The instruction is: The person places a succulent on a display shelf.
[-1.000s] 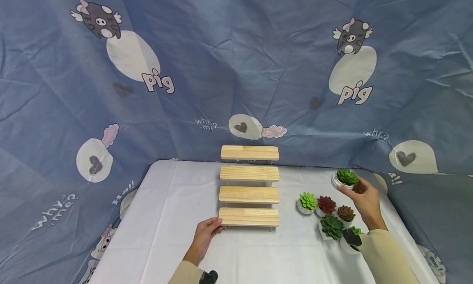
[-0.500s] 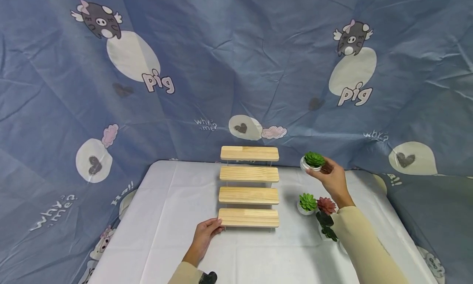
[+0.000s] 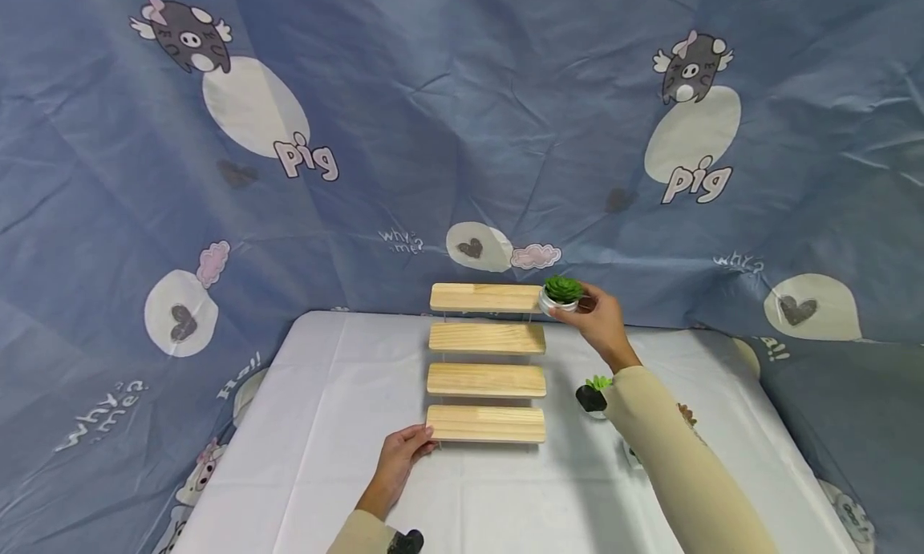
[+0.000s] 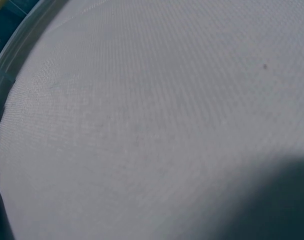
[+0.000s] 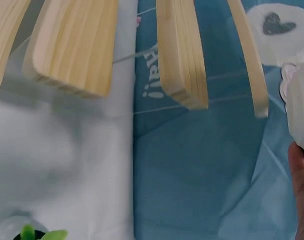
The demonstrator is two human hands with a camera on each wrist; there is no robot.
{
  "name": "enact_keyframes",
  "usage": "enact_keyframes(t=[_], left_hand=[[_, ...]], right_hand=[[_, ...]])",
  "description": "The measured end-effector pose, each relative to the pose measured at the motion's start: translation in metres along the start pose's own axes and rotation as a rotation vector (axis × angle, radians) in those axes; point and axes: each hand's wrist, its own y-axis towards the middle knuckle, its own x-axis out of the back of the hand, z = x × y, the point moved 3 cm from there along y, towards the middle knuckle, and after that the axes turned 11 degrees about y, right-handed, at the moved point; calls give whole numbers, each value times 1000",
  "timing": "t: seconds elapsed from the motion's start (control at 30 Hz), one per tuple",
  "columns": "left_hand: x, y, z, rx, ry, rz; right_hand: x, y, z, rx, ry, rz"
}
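My right hand (image 3: 601, 320) grips a small white pot with a dark green succulent (image 3: 561, 290), held at the right end of the top board of a wooden tiered shelf (image 3: 486, 382). In the right wrist view, the white pot (image 5: 301, 107) shows at the right edge above my thumb, higher than the boards. With thumb on top, my left hand (image 3: 399, 460) pinches the left end of the lowest board; its fingertips are partly hidden underneath. The left wrist view shows mostly cloth.
Right of the shelf stand more potted succulents, largely hidden by my right sleeve: a bright green one (image 3: 597, 382) and a brown one (image 3: 686, 414) peek out. White cloth (image 3: 310, 426) covers the table. A blue printed curtain (image 3: 404, 137) hangs behind and at the sides.
My right hand has carried the dark green succulent leftward and up from the right side of the table to the top board's right end. The left hand has stayed at the lowest board.
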Motion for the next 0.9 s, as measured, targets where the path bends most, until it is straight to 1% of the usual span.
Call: enact_keyframes(t=[0.13, 0.27, 0.37, 0.4, 0.6, 0.73, 0.9], left_hand=[[1, 0, -1, -6, -2, 8], [1, 0, -1, 0, -2, 19], [2, 1, -1, 23, -5, 32], [2, 1, -1, 21, -5, 35], [1, 3, 1, 11, -11, 43], [1, 4, 1, 14, -2, 46], [1, 2, 2, 9, -5, 47]], right_hand=[[-16, 9, 6, -1, -30, 30], [-32, 15, 11, 22, -53, 57], [-46, 20, 13, 35, -59, 72], [-50, 21, 13, 33, -57, 74], [-77, 28, 15, 12, -5, 84], [-92, 32, 15, 32, 33, 88], [-109, 35, 9, 25, 128, 97]])
